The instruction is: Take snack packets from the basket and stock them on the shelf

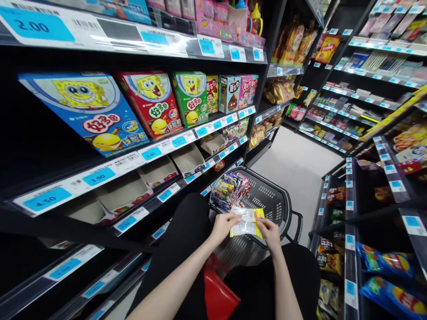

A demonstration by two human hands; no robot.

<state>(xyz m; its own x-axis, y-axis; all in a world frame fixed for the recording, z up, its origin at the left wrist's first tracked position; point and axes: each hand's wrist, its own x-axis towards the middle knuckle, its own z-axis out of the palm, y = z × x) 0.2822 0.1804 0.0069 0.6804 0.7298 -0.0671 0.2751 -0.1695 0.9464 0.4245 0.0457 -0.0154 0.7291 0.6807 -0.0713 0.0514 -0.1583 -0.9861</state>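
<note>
A small yellow and white snack packet (246, 222) is stretched flat between my two hands, above a grey plastic shopping basket (286, 200). My left hand (223, 226) pinches its left edge, thumb and fingers together. On the other side, my right hand (269, 232) grips the right edge in the same way. Inside the basket, a pile of colourful snack packets (230, 187) fills the left end, just beyond my left hand. The basket sits on the floor in front of my knees, with its handle swung out to the right.
Shelves on the left carry blue (86, 111), red (150, 104) and green snack boxes (191, 98), with open cardboard trays (123, 193) below. Bagged snacks (393, 298) line the right shelves. Pale floor (290, 155) runs down the aisle. A red item (220, 291) lies between my legs.
</note>
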